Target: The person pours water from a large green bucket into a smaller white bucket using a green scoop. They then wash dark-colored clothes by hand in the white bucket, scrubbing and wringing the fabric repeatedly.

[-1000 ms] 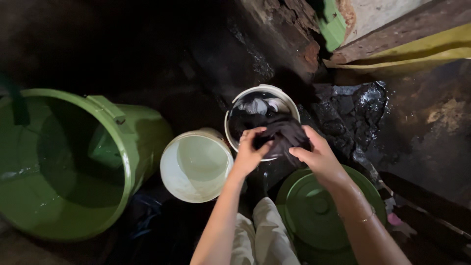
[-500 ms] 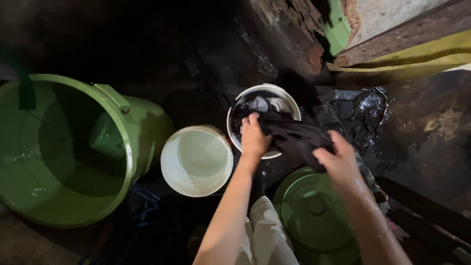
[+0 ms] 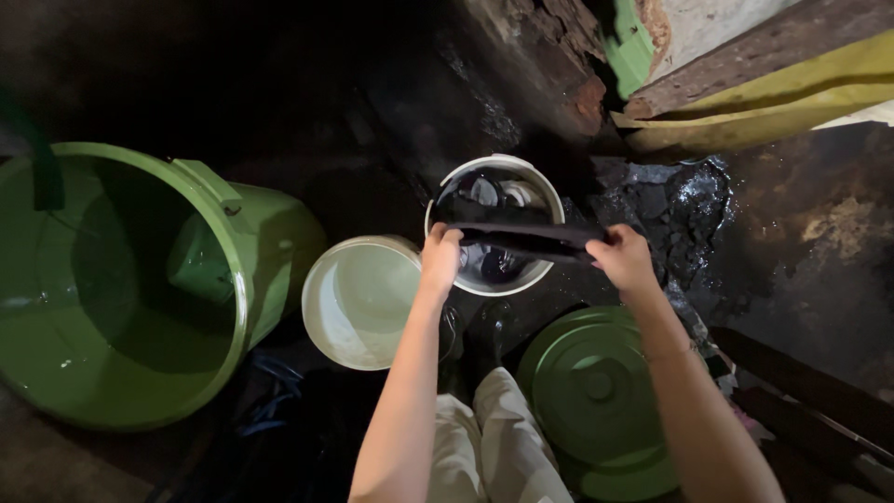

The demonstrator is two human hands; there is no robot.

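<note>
You are reaching both bare arms forward, side by side. Your left hand [image 3: 440, 256] and right hand [image 3: 622, 258] are clenching, held level and apart.

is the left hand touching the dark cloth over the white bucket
Touching. The head view shows the left hand closed around one end of the dark cloth, stretched across the white bucket; the right hand grips the other end.

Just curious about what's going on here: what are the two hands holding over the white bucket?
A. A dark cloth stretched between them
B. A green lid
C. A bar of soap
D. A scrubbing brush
A. The left hand and right hand each grip an end of a dark cloth, pulled taut above the white bucket; the green lid lies below, untouched.
</note>
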